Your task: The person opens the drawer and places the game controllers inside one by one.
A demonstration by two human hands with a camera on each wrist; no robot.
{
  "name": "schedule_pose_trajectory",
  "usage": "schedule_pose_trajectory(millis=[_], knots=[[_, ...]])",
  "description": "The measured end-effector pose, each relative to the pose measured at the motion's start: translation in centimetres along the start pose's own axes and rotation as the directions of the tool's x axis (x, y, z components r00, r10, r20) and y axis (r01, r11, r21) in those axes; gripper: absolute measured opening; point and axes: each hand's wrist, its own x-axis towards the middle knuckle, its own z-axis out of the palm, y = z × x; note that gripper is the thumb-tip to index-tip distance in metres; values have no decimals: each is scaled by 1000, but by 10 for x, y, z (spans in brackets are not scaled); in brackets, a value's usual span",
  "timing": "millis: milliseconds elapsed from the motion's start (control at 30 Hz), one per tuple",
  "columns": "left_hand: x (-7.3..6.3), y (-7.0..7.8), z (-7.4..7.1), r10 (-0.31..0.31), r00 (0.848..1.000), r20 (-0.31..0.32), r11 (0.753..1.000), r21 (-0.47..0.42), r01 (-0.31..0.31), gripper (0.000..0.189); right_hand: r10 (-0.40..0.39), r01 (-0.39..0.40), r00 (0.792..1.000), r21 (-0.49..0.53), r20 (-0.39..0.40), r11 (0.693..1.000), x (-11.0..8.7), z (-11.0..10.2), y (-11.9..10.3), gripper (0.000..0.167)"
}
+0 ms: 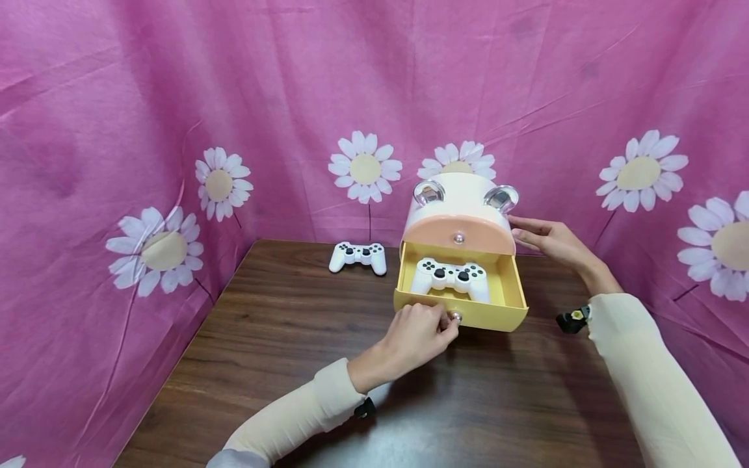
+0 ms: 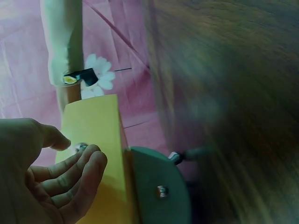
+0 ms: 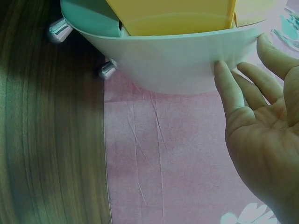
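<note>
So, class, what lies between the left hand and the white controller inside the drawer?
The yellow front panel stands between the left hand and the white controller; the head view shows this.

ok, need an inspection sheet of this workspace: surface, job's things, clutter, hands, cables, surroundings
Surface: dark brown table, wood grain
Job's things: cabinet, its yellow drawer pulled out with a white controller inside; second controller, also white, on the table left of the cabinet
Clutter: nothing seen
Left hand: pinches the yellow drawer's knob
Right hand: touches the cabinet's right side
Cables: nothing seen
Surroundings: pink curtain printed with white daisies
</note>
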Motion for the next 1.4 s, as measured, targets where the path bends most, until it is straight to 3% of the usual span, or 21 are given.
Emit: schedule_pose_trajectory(millis=[233,433,633,900,1167,1400], knots=[[1,2,18,-26,997,-77,993,116,35,44,1,-2,1000,24,8,1000,1,0,0,72],[4,5,25,-46,994,-100,988,140,60,45,6,-6,1000,20,2,1000,1,-1,0,73],[4,7,28,-23,990,-138,983,176,47,44,7,-7,1000,14,-5,1000,2,0,3,72],[5,7,29,-18,991,-130,985,168,39,47,2,-2,1000,-5,-10,1000,1,2,6,71],[11,4,33,7,986,-165,983,180,23,51,0,1,1000,18,-18,1000,1,2,5,71],[21,-6,37,-30,986,-162,988,145,54,52,9,-9,1000,31,-6,999,1,4,4,72]])
